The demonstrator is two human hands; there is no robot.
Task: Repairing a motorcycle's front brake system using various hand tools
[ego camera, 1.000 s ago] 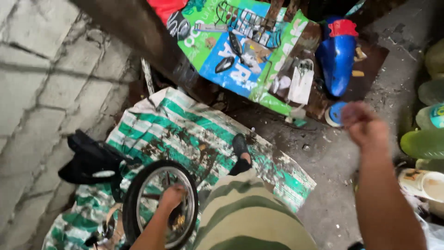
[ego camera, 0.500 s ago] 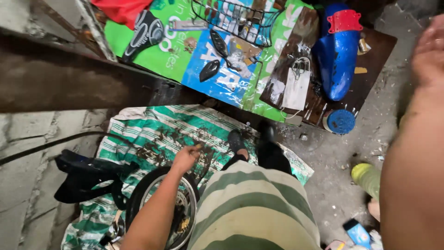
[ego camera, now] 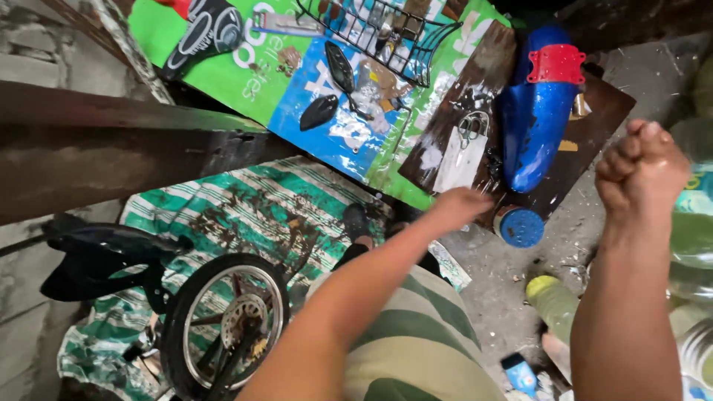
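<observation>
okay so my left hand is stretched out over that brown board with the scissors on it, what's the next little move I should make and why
Probably lower the left hand a little further forward onto the scissors. It hovers open just short of the brown board, holding nothing, and the scissors on their white sheet are the nearest loose tool ahead of it, beside the blue fender. The right hand is a raised fist, off to the side.

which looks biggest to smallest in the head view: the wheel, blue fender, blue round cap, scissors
1. wheel, though it lies nearer the camera, which may flatter it
2. blue fender
3. blue round cap and scissors look about alike, so I won't rank them
</observation>
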